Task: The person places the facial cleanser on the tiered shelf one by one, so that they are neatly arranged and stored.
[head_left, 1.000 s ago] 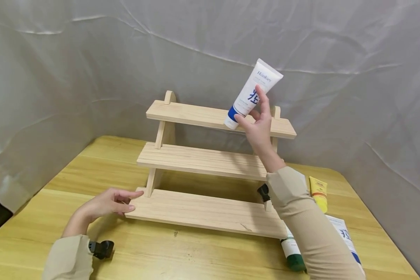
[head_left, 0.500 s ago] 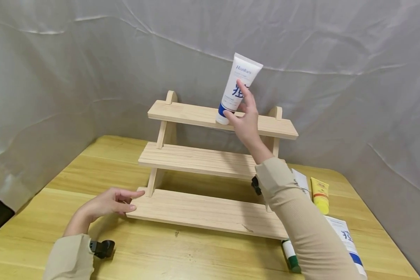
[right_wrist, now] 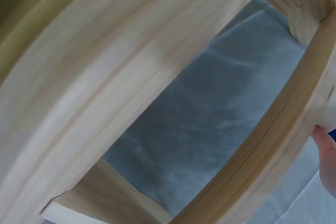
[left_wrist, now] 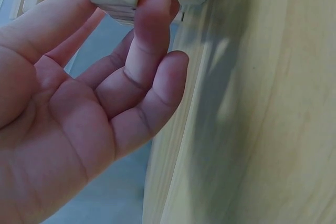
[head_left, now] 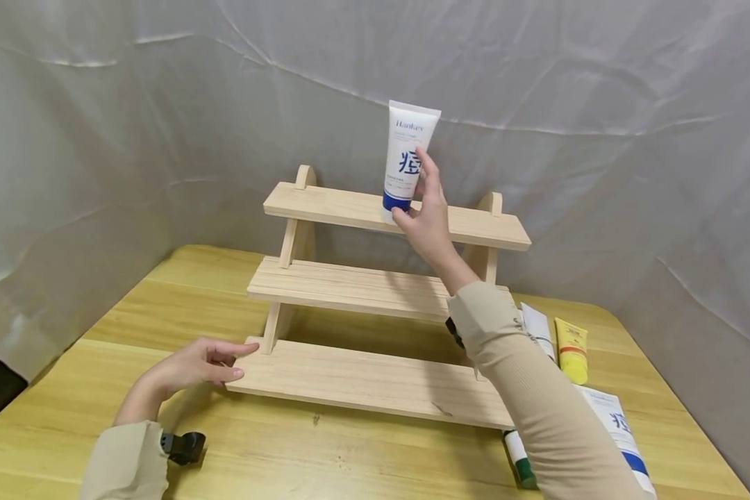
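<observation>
A white squeeze tube [head_left: 403,149] with a blue band and white cap stands nearly upright, cap down, at the top board of a three-tier wooden display rack [head_left: 375,380]. My right hand [head_left: 430,221] holds it from the right between thumb and fingers. Whether the cap touches the board is hard to tell. In the right wrist view only the thumb [right_wrist: 326,163] and a sliver of tube show at the edge. My left hand [head_left: 190,367] grips the left end of the bottom board. Its curled fingers [left_wrist: 152,40] meet the board's end in the left wrist view.
Right of the rack lie a yellow tube [head_left: 571,351], a white-and-blue tube [head_left: 619,430], a white tube [head_left: 537,328] and a green-capped tube [head_left: 520,462], the last partly behind the right sleeve. Grey cloth [head_left: 225,125] hangs behind the wooden table [head_left: 287,451].
My right hand has carried the tube leftward along the top board and turned it from a strong tilt to nearly upright. The left hand keeps its place on the bottom board.
</observation>
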Motion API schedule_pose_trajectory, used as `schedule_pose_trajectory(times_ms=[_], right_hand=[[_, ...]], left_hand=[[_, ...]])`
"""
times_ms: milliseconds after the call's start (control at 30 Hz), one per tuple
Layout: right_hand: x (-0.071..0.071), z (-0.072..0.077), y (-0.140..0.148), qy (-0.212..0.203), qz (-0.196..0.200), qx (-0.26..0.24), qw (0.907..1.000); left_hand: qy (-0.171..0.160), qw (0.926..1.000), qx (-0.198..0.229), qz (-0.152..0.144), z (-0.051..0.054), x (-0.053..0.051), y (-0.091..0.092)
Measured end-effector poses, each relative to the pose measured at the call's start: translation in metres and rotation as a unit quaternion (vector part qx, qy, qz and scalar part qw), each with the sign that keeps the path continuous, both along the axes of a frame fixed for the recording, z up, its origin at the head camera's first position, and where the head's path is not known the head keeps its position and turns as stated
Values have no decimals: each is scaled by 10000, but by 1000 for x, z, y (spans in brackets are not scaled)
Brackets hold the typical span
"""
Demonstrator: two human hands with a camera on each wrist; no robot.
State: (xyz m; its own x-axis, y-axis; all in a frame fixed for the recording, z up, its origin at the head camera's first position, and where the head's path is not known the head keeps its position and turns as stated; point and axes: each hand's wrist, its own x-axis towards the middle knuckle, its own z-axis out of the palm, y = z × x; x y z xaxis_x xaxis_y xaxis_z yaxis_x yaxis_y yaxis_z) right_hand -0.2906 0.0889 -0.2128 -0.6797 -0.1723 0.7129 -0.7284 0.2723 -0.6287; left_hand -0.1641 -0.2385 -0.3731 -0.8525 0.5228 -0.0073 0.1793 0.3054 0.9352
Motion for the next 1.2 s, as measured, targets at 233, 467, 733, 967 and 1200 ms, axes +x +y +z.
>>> schedule_pose_trajectory(times_ms=[233, 467, 733, 967, 1200], right_hand=[[-1, -7, 7, 183, -691, -15, 9974], [-3, -5, 1, -65, -1042, 61, 9945], [-1, 2, -17, -485, -1330, 254, 9896], [1, 2, -29, -674, -1035, 306, 9919], [4, 5, -42, -995, -458, 544, 9925]], left_hand=[[33, 10000, 24, -23, 0, -1, 1], [46, 10000, 20, -16, 2, 0, 1], [79, 10000, 5, -4, 2, -1, 3], [79, 10000, -24, -10, 3, 0, 5], [58, 10000, -70, -11, 5, 0, 6]])
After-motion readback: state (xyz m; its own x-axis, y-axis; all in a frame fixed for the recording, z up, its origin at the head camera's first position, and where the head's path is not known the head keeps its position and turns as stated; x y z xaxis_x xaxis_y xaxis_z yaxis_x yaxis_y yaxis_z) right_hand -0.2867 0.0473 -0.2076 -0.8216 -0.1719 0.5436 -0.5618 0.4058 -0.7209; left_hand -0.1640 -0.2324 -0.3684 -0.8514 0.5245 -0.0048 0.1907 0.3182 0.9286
